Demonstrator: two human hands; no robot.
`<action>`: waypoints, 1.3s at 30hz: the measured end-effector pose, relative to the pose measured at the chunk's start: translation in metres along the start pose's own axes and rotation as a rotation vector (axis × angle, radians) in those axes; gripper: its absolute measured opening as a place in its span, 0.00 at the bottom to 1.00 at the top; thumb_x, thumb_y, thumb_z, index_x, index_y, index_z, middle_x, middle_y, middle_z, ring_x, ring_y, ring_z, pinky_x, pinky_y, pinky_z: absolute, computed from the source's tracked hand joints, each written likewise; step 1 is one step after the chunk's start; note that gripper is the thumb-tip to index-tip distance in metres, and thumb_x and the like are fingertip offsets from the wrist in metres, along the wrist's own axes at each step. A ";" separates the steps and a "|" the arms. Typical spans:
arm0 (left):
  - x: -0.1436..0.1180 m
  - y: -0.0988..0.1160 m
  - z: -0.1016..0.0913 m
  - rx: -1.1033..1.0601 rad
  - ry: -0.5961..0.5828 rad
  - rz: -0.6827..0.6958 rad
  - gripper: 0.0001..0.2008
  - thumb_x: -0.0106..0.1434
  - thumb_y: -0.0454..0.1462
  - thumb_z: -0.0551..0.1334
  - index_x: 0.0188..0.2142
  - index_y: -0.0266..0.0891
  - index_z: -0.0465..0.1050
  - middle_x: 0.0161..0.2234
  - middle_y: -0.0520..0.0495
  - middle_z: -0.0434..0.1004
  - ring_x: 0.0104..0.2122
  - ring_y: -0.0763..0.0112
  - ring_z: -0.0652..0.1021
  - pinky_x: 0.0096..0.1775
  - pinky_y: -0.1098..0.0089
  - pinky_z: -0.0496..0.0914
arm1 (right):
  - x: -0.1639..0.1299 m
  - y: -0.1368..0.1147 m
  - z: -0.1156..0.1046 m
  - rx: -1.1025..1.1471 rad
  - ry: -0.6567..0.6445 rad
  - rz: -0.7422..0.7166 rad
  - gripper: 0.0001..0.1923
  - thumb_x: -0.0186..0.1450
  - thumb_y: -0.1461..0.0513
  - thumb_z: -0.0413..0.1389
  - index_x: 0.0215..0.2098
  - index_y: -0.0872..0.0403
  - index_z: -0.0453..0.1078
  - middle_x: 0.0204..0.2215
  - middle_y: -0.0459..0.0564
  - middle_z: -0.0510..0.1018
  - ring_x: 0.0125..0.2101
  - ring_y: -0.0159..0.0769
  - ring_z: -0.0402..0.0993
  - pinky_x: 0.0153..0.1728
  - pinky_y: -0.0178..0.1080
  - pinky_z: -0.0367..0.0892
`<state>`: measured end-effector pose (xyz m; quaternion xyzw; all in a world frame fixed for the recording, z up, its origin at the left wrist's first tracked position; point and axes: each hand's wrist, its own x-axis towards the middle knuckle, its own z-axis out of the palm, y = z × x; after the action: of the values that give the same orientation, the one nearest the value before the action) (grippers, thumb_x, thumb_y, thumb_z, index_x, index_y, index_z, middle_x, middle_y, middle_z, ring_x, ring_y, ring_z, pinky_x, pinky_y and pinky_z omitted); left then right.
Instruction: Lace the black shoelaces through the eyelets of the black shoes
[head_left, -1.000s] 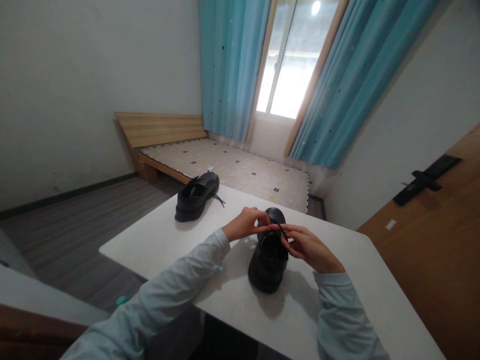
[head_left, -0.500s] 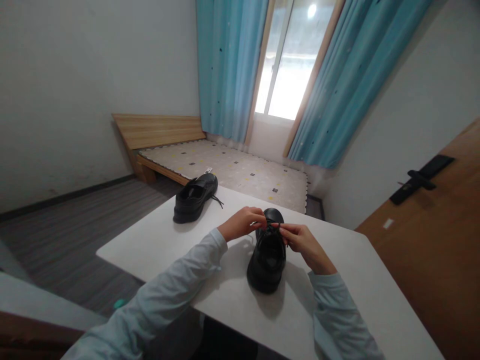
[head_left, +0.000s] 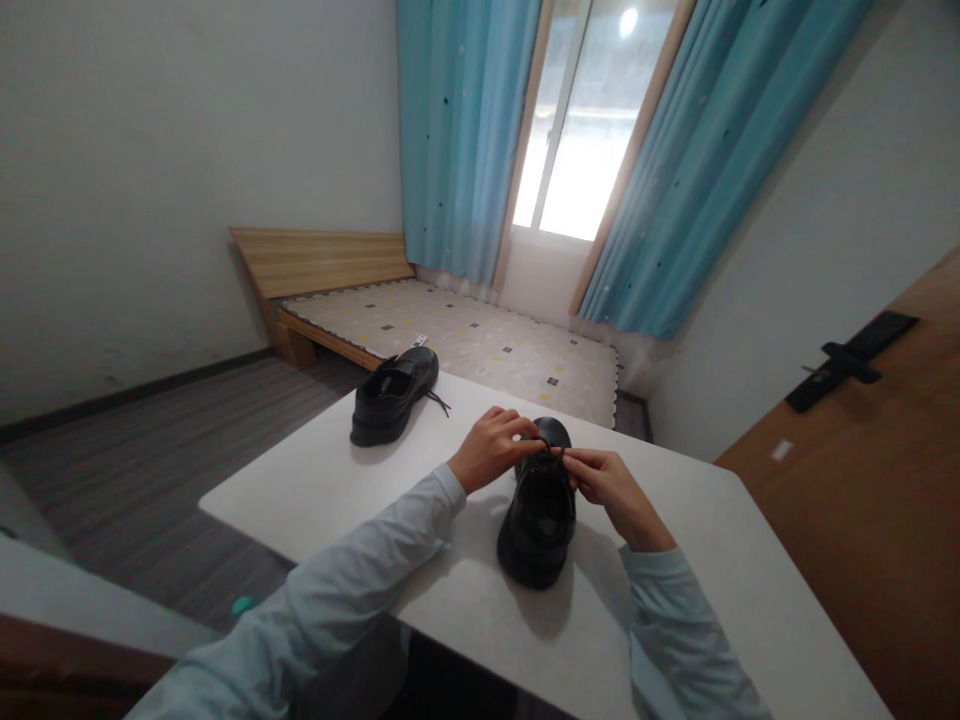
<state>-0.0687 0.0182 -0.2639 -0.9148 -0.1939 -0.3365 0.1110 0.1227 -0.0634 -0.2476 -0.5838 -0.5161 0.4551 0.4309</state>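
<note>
A black shoe (head_left: 537, 530) stands upright on the white table, its toe pointing away from me and its opening toward me. My left hand (head_left: 495, 443) reaches over the laces from the left, thumb and fingers closed on the shoelace (head_left: 546, 446). From the right, my right hand (head_left: 604, 483) pinches the lace between thumb and forefinger, close to the left fingertips. The exact path of the lace between the fingers is too small to make out. A second black shoe (head_left: 394, 398) sits at the table's far left, its lace ends hanging loose on the right.
The white table (head_left: 315, 500) has a far edge close to a low bed (head_left: 487, 345) with a patterned mattress. A wooden door (head_left: 862, 500) with a black handle is on the right. Blue curtains (head_left: 469, 140) flank the window at the back.
My left hand has shifted slightly to the right, its fingers now farther over the shoe's laces. My right hand stays at the lace. The view has moved a little.
</note>
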 end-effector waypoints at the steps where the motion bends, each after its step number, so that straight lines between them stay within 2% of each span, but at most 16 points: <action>1: 0.000 0.003 0.000 -0.010 0.012 -0.020 0.12 0.67 0.39 0.52 0.41 0.48 0.75 0.40 0.49 0.75 0.38 0.71 0.70 0.40 0.66 0.59 | 0.000 0.000 0.001 -0.009 0.006 -0.005 0.24 0.52 0.51 0.60 0.40 0.61 0.76 0.14 0.40 0.62 0.14 0.21 0.48 0.16 0.31 0.39; 8: 0.002 0.013 0.014 -0.171 0.154 -0.158 0.11 0.65 0.43 0.56 0.37 0.48 0.78 0.36 0.49 0.78 0.36 0.70 0.71 0.38 0.68 0.62 | 0.004 0.000 0.002 -0.114 0.000 -0.093 0.18 0.54 0.52 0.58 0.31 0.60 0.77 0.15 0.42 0.62 0.16 0.23 0.50 0.16 0.31 0.42; 13: 0.003 0.017 0.024 -0.391 0.284 -0.285 0.07 0.59 0.41 0.63 0.32 0.44 0.79 0.31 0.49 0.78 0.33 0.71 0.71 0.37 0.70 0.66 | 0.004 0.001 0.000 -0.184 0.001 -0.138 0.18 0.56 0.53 0.57 0.35 0.59 0.78 0.15 0.42 0.65 0.16 0.24 0.51 0.17 0.31 0.46; 16: 0.004 0.019 0.024 -0.479 0.306 -0.324 0.05 0.56 0.40 0.65 0.31 0.44 0.79 0.30 0.49 0.78 0.33 0.70 0.71 0.37 0.69 0.67 | 0.004 0.000 -0.001 -0.221 -0.013 -0.169 0.18 0.56 0.53 0.57 0.37 0.58 0.78 0.16 0.43 0.67 0.17 0.25 0.54 0.19 0.31 0.51; 22: 0.007 0.022 0.018 -0.640 0.210 -0.475 0.04 0.52 0.38 0.68 0.29 0.44 0.80 0.29 0.50 0.79 0.35 0.69 0.72 0.39 0.69 0.68 | 0.002 0.001 -0.001 -0.297 -0.027 -0.250 0.17 0.58 0.56 0.55 0.39 0.57 0.78 0.20 0.45 0.74 0.22 0.32 0.66 0.25 0.34 0.61; 26: 0.009 0.022 0.016 -0.755 0.101 -0.577 0.03 0.52 0.37 0.69 0.28 0.43 0.80 0.29 0.50 0.80 0.35 0.69 0.74 0.42 0.69 0.67 | -0.001 0.000 0.000 -0.534 0.033 -0.307 0.15 0.60 0.58 0.53 0.39 0.54 0.78 0.21 0.47 0.78 0.22 0.35 0.70 0.26 0.35 0.61; 29: 0.009 0.020 0.015 -0.872 0.014 -0.626 0.04 0.52 0.37 0.68 0.28 0.40 0.80 0.30 0.50 0.80 0.34 0.70 0.76 0.39 0.71 0.67 | -0.003 -0.002 0.002 -0.686 0.086 -0.381 0.12 0.61 0.60 0.53 0.36 0.53 0.79 0.26 0.49 0.80 0.26 0.39 0.73 0.28 0.36 0.61; 34: 0.010 0.016 0.016 -1.068 -0.095 -0.666 0.10 0.52 0.40 0.67 0.31 0.35 0.79 0.32 0.46 0.80 0.33 0.69 0.77 0.35 0.73 0.67 | -0.006 -0.001 0.004 -0.768 0.101 -0.443 0.11 0.62 0.61 0.53 0.36 0.52 0.78 0.28 0.50 0.81 0.28 0.40 0.75 0.28 0.36 0.61; 39: 0.010 0.014 0.017 -1.015 -0.087 -0.631 0.08 0.53 0.38 0.66 0.30 0.34 0.78 0.34 0.46 0.79 0.35 0.70 0.76 0.36 0.73 0.67 | -0.003 0.004 0.006 -0.751 0.128 -0.507 0.12 0.63 0.62 0.52 0.40 0.52 0.77 0.29 0.50 0.81 0.27 0.38 0.75 0.28 0.35 0.63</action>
<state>-0.0462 0.0141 -0.2710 -0.7646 -0.2754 -0.3660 -0.4533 0.1173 -0.0668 -0.2522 -0.5817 -0.7444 0.0796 0.3180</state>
